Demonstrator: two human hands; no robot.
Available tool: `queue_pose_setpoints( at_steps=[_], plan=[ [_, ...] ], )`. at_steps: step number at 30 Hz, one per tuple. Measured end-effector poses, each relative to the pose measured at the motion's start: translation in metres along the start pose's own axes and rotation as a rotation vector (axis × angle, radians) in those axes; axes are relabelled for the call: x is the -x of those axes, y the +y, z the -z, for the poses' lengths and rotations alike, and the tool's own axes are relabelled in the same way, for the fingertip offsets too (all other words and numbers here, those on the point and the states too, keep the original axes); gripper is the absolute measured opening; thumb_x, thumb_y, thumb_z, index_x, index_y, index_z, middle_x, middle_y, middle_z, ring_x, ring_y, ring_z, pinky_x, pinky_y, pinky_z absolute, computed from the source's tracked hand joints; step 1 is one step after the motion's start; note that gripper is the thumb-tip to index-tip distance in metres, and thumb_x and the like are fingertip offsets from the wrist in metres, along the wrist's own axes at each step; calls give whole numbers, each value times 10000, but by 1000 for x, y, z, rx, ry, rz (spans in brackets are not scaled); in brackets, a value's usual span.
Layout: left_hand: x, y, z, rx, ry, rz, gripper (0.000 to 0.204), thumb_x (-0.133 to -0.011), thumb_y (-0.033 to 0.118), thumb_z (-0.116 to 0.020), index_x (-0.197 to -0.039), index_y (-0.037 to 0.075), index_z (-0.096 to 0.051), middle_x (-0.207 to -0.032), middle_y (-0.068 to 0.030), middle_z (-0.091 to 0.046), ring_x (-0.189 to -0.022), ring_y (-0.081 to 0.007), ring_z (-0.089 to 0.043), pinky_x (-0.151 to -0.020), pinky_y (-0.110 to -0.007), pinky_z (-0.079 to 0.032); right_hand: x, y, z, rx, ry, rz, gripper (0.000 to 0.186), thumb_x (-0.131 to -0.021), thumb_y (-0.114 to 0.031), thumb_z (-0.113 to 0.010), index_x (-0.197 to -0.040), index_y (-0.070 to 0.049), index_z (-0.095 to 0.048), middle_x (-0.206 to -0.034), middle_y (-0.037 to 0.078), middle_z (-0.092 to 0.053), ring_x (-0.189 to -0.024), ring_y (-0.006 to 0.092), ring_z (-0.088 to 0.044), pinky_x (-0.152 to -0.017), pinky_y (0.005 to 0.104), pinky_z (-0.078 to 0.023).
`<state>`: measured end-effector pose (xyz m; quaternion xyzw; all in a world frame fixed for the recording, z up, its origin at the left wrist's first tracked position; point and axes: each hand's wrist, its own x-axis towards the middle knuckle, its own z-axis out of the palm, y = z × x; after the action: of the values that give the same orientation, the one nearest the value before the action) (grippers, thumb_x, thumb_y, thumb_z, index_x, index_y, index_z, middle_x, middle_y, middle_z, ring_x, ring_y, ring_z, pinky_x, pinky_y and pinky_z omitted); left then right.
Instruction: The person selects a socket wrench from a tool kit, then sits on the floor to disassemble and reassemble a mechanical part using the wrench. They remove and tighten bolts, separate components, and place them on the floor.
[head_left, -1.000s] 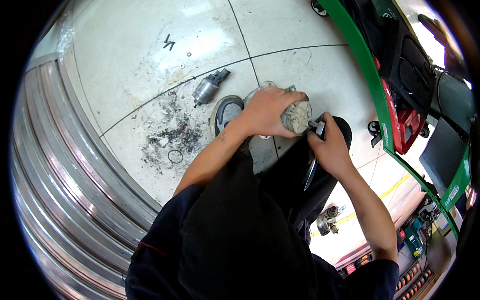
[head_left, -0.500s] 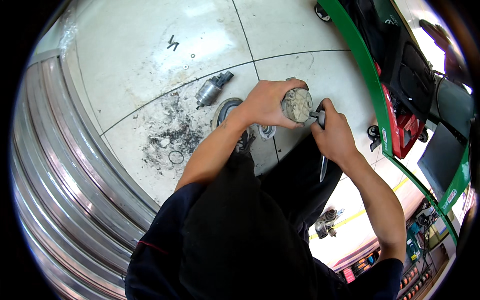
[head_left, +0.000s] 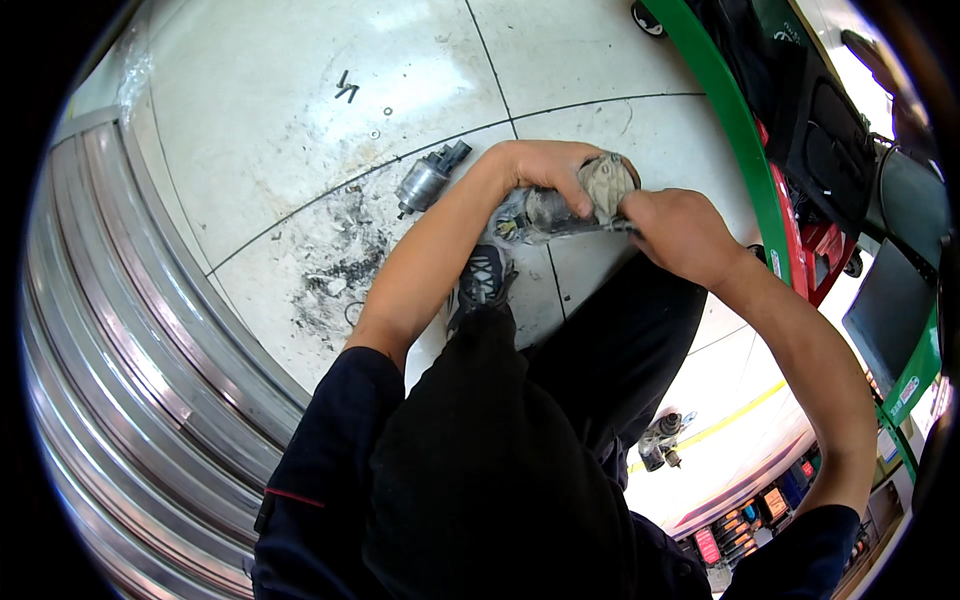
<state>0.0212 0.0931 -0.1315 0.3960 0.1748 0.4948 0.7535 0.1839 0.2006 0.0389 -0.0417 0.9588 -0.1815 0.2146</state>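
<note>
My left hand (head_left: pixel 545 163) grips a dirty metal housing (head_left: pixel 548 210) with a pale, ribbed round end cap (head_left: pixel 605 180), held sideways above my shoe (head_left: pixel 482 280). At the cap's right side my right hand (head_left: pixel 680 230) has its fingers closed against the housing, on a dark piece mostly hidden by the fingers. To the left on the tiled floor lies a silver cylindrical part with a black connector (head_left: pixel 425 180); beyond it are small dark pins (head_left: pixel 348 92) and small washers (head_left: pixel 375 134).
Ribbed steel panels (head_left: pixel 120 330) curve along the left. A green-framed cart (head_left: pixel 720 110) on casters, with black cases (head_left: pixel 810 140) and a red box (head_left: pixel 820 250), stands at right. Dark debris (head_left: pixel 330 275) dirties the tiles. Another metal component (head_left: pixel 667 440) lies beside my right leg.
Both hands have raised the housing slightly and turned it, exposing its body. My right hand has rotated over; the long silver tool seen in it earlier is no longer visible.
</note>
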Motion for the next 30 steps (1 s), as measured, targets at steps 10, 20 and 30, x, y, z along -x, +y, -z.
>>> queue_pose_setpoints(
  at_steps=[10, 20, 30],
  plan=[
    [14, 16, -19, -327, 353, 31, 724, -677, 153, -865, -1323, 39, -560, -1183, -57, -659, -1101, -168, -595, -1006, -310, -475, -16, -17, 53, -1263, -462, -903, 292, -1043, -227, -555, -1214, -32, -420, -876, 164, -697, -807, 337, -767, -674, 353, -643],
    [5, 16, -74, -682, 338, 62, 805, -603, 281, -919, -1306, 82, -581, -1124, -134, -716, -1033, -294, -692, -910, -360, -537, 41, -40, 2, -1260, -325, -992, 322, -948, -81, -673, -1215, -12, -507, -965, 141, -672, -857, 298, -747, -779, 403, -618],
    [11, 14, -82, -724, 324, 82, 793, -590, 291, -912, -1291, 105, -591, -1120, -113, -718, -1021, -309, -694, -891, -378, -542, 46, -38, -10, -284, -259, -448, 315, -874, -107, -703, -1096, 31, -527, -940, 148, -685, -749, 306, -691, -765, 465, -566]
  ],
)
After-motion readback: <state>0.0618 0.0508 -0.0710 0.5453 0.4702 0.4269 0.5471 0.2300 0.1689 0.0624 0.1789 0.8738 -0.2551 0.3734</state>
